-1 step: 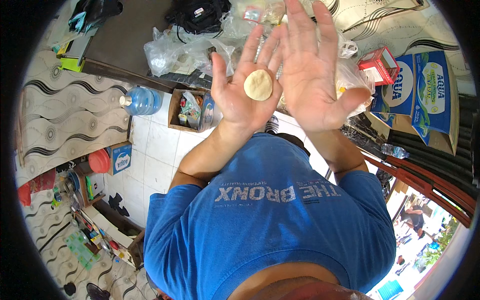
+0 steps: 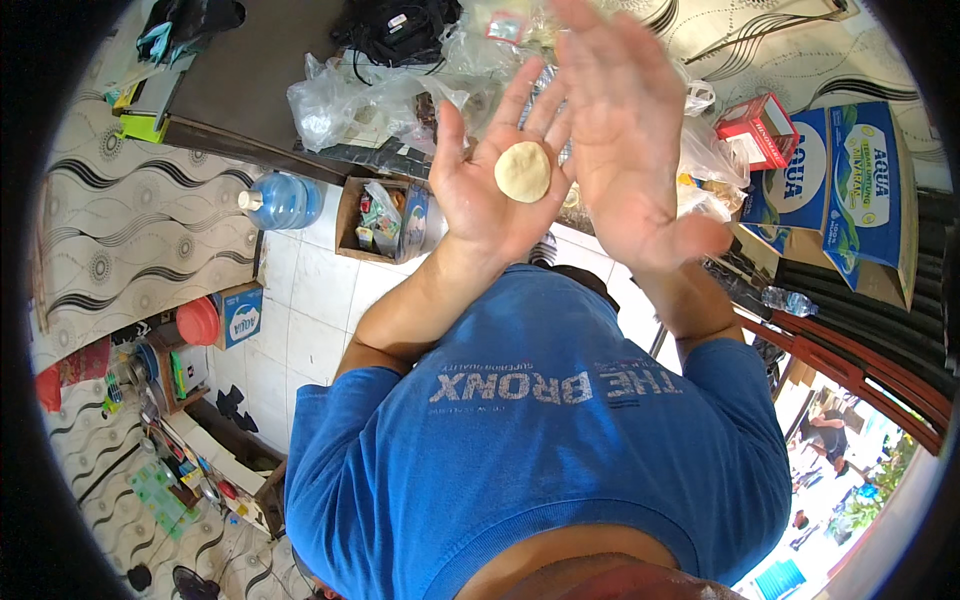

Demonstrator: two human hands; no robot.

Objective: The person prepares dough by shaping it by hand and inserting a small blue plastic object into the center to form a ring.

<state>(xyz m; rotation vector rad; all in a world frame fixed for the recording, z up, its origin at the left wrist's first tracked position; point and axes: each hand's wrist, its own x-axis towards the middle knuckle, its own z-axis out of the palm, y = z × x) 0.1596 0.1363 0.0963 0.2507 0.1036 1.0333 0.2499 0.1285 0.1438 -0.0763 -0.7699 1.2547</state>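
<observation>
Head view: the left hand lies spread, likely to support the dough disc toward its palm's finger edge, the right hand unclasped.

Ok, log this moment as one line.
left hand: open, palm up, pale round flat dough disc on palm | right hand: open, blurred, nothing held, beside left hand | surroundings: crumpled clear plastic bag

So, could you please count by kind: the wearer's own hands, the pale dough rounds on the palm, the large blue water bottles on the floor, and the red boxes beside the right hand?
Left hand and right hand: 2
Dough round: 1
Large blue water bottle: 1
Red box: 1
Total: 5
</observation>
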